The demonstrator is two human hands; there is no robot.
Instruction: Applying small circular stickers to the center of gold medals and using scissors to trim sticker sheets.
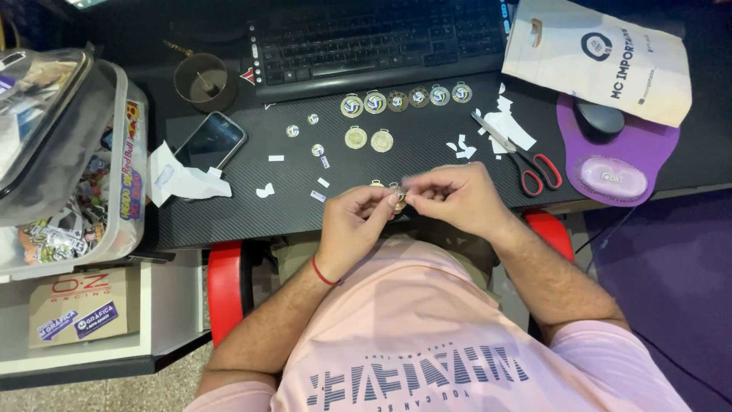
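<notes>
Pink-shirted torso [427, 336] fills the foreground; above it, both hands meet at the near edge of the black desk [229, 214]. Left hand [352, 221], red cord at its wrist, pinches a small gold medal [397, 200] between thumb and fingers. Right hand [457, 194] closes its fingertips on the same medal from the other side. Beyond lie a row of medals with ball stickers [404, 99], two plain gold medals [368, 139], red-handled scissors [526, 164], paper scraps [507, 130], a phone [212, 141] and a keyboard [374, 46].
</notes>
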